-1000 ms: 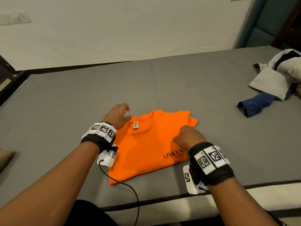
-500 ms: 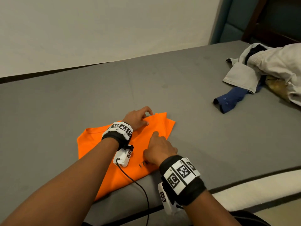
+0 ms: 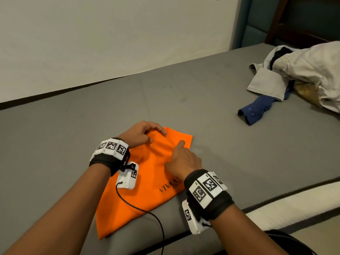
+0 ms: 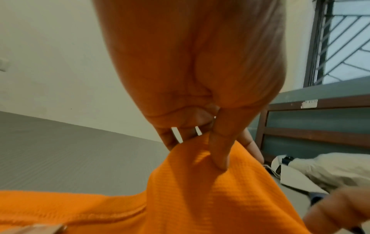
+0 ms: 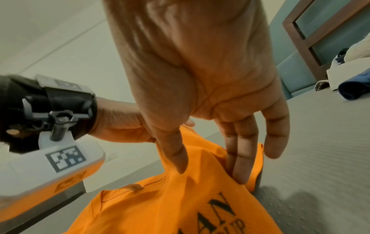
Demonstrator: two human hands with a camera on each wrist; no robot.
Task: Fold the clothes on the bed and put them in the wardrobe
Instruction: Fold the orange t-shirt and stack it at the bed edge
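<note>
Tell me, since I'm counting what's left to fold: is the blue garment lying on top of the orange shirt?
No, the blue garment lies apart on the grey bed, far right of the orange shirt, partly under a pale garment.

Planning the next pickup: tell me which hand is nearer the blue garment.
Right. The right hand rests on the orange shirt, on the side toward the blue garment; the left hand pinches the shirt's far edge, farther away.
</note>
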